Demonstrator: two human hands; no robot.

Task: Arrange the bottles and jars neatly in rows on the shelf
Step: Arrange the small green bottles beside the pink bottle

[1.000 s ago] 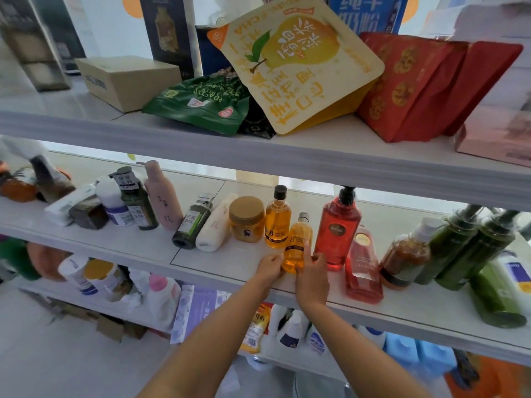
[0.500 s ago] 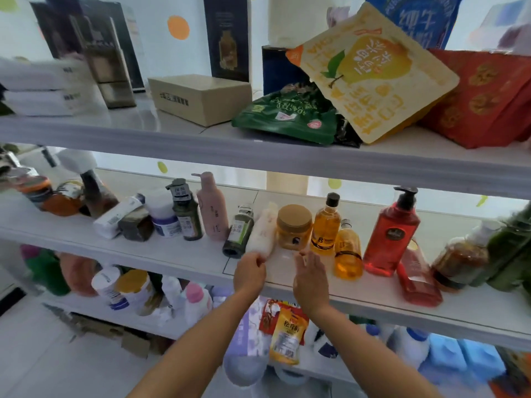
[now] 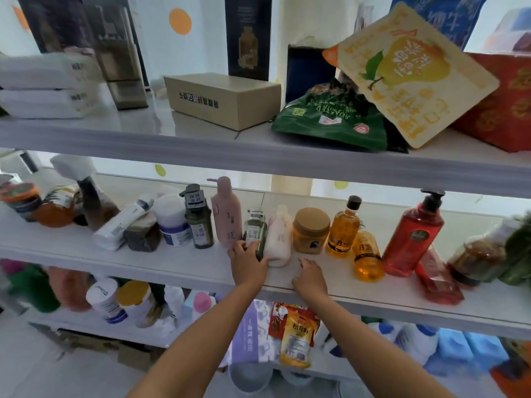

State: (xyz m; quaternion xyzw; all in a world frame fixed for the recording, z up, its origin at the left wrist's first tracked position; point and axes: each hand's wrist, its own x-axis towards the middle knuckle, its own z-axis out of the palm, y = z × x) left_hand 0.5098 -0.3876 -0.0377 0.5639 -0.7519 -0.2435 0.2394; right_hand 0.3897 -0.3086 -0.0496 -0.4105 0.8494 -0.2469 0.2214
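Observation:
Bottles and jars stand and lie along the middle white shelf. My left hand grips the base of a small dark-green bottle lying on its side. A pale pink-white bottle lies right beside it. My right hand rests on the shelf in front of an amber jar, fingers relaxed and holding nothing. Two orange bottles, one tall and one small, stand to the right, then a red pump bottle. A pink pump bottle stands left of my hand.
A flat red bottle lies near the shelf's front edge at right, beside a brown jar. At left are a white tube, a white jar and a dark pump bottle. The upper shelf holds a cardboard box and snack bags.
My hands left the small orange bottle and moved left. My left hand went from the pale bottle to gripping the dark-green one. The view shifted left.

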